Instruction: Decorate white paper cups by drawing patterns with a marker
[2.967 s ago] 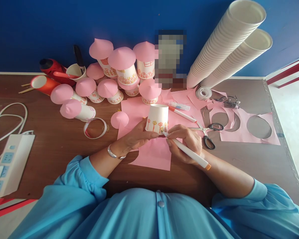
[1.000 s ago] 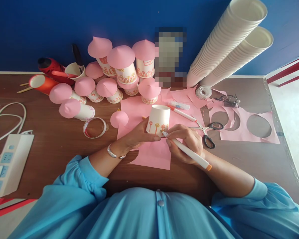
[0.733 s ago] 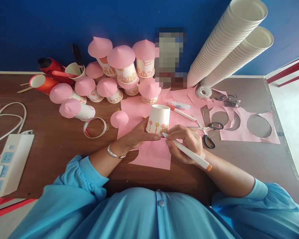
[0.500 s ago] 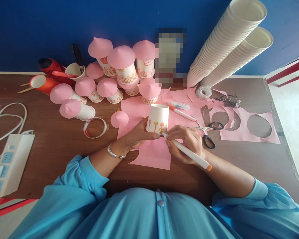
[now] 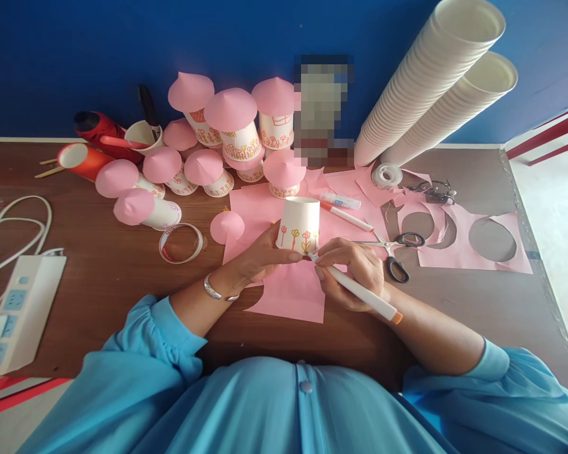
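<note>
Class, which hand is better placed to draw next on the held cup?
Probably the right hand: it holds the white marker, tip close to the paper cup, which the left hand grips.

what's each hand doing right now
Left hand: closed on the paper cup.
Right hand: closed on a white marker, tip at the cup's lower edge.

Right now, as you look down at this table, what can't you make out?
All in the head view:
White paper cup with drawn flowers: its far side faces away.
Left hand: the cup hides most of its fingers.
Pixelated grey patch before the blue wall: too blurred to identify.
White power strip: cut off by the left edge.
White tube: label print too small to read.
</note>
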A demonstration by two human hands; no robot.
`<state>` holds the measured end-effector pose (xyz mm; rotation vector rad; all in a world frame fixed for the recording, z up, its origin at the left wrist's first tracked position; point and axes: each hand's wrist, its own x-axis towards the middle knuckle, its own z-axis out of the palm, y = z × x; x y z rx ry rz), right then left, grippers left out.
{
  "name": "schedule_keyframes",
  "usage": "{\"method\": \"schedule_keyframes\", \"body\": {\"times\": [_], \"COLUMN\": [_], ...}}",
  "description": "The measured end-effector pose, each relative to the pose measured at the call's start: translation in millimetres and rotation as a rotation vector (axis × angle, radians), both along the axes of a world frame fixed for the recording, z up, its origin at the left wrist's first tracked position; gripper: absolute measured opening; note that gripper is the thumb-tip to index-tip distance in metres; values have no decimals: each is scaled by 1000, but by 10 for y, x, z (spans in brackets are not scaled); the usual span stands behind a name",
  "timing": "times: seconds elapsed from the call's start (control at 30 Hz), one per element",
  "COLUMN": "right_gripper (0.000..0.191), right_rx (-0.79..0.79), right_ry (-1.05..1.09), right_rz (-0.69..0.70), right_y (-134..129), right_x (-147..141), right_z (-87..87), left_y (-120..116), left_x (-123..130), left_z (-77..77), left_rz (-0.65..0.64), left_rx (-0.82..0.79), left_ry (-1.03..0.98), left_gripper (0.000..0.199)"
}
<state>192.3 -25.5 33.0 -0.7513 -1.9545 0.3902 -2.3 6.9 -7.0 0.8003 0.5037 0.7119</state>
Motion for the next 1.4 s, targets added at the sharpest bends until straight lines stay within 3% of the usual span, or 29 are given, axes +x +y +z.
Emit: {"method": "schedule_keyframes", "body": {"times": [0.73,0.93,1.1,1.4], "right_gripper": [16,15,16,16], "right_rx": [-271,-268,-277,-255], "right_ry": [248,242,241,222], "right_rz": [96,127,151,156], "right_y": [-52,-72,-71,-68], "right_x": [6,-27,-28,-6], "right_z": [-29,-30,-41,-20], "left_y": [-16,-37,-39,-32], "left_x": [15,23,22,10], "left_z": [131,116,55,57], "left_rz": [-54,-40,51,-66], "left_rx": [-42,-48,-49,21], "left_ry": [-52,41,120,22], "left_gripper": [47,56,53,54]}}
